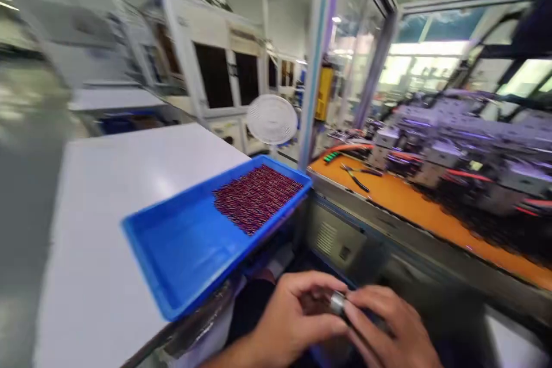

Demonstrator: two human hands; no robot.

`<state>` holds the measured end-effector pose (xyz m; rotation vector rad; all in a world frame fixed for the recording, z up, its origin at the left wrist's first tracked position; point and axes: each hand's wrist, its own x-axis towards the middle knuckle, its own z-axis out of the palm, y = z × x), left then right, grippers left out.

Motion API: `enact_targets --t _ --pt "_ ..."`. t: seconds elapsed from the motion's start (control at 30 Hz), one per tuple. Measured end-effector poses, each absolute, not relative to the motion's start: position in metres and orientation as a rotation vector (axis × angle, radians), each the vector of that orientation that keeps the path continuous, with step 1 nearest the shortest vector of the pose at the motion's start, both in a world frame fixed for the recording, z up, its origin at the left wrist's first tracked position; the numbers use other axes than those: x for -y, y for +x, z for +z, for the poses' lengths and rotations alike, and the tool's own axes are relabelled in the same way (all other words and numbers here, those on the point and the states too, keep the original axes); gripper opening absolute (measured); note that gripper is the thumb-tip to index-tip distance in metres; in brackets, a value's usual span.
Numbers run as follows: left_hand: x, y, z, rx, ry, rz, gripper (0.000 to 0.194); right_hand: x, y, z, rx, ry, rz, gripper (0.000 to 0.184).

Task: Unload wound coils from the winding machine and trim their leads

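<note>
Both hands are close together at the bottom of the view, in front of my lap. A small silvery cylindrical piece (337, 302) shows between my left hand (297, 316) and my right hand (388, 322). The fingers of my left hand curl with thumb and forefinger near the piece. My right hand's fingertips pinch at its right side; whatever else lies in that grip is hidden. Motion blur keeps the piece's exact kind from showing. Up and left of the hands is a blue tray (181, 247), holding many thin dark red pieces (259, 195) packed at its right end.
The tray lies on a white table (103, 201) to the left. On the right, an orange work surface (397, 201) carries pliers (356, 178) and a row of machine units (448, 155). A metal post (317, 63) and a white round fan (272, 119) stand behind the tray.
</note>
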<state>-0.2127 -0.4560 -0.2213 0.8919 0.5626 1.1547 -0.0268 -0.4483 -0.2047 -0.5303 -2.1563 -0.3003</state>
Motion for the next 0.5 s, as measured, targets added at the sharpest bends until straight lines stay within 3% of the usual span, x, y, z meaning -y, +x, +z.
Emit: enact_targets --t 0.2,0.5 --pt "0.449 -0.224 -0.211 -0.551 0.884 1.102 0.031 0.444 -0.042 -0.203 2.059 -0.561 -0.16 0.011" --pt "0.449 -0.221 -0.222 -0.516 0.845 1.089 0.038 0.448 -0.034 -0.209 2.078 -0.57 0.014 0.026"
